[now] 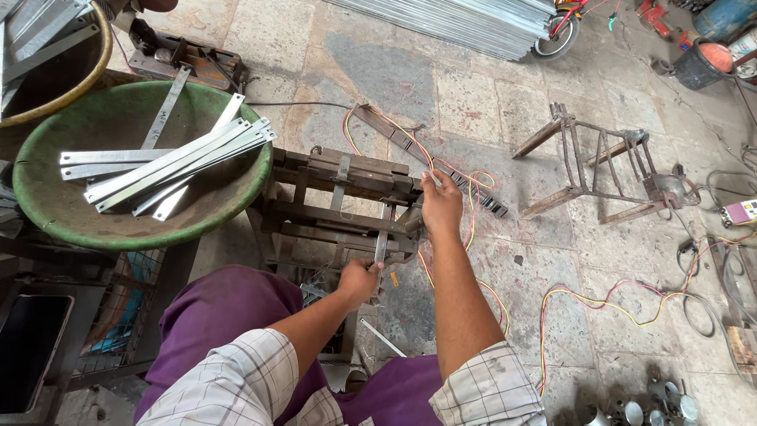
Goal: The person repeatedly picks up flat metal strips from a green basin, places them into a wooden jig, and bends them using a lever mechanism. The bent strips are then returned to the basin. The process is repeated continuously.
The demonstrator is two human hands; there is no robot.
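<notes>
1. a rusty iron press frame [339, 197] stood at the middle of the frame; it looked heavy and rigid, not something to shift by hand.
2. a green basin [47, 213] at upper left held loose flat metal strips [169, 162], likely light and stiff, with thin edges best pinched at the flats.
3. the right hand [440, 203] was closed on the frame's far end, just right of centre.
4. the left hand [359, 280] gripped one metal strip [381, 244] by its lower end, below centre.

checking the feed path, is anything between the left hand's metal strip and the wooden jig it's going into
Nothing visible blocks it. The left hand already holds the metal strip inside the wooden jig; the right hand grips the jig's far end, beside the strip.
</notes>
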